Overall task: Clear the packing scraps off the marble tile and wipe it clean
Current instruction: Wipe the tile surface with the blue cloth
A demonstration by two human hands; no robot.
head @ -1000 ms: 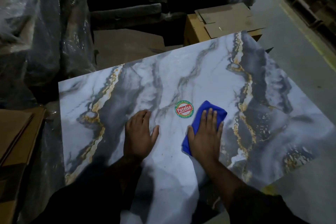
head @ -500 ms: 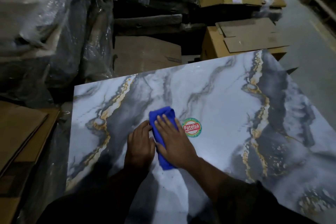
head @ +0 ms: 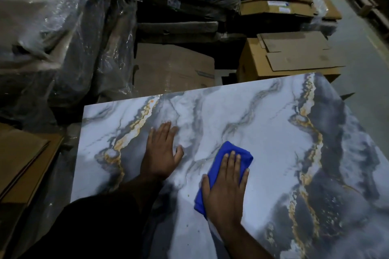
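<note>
A large marble tile (head: 273, 132) with grey and gold veins lies flat in front of me. My left hand (head: 161, 153) rests flat on it, fingers spread, holding nothing. My right hand (head: 225, 191) presses flat on a folded blue cloth (head: 227, 151) lying on the tile to the right of my left hand. The round sticker seen earlier is hidden, apparently under the cloth or my hand. A few tiny specks dot the tile near its front edge.
Plastic-wrapped stacks (head: 52, 38) rise at the left and back. Cardboard boxes (head: 290, 57) sit behind the tile, with flattened cardboard (head: 23, 157) at the left. Bare concrete floor (head: 362, 52) runs along the right.
My right hand slid the blue cloth from beside my left hand to the right, over where the sticker showed. My left hand moved slightly further up the tile.
</note>
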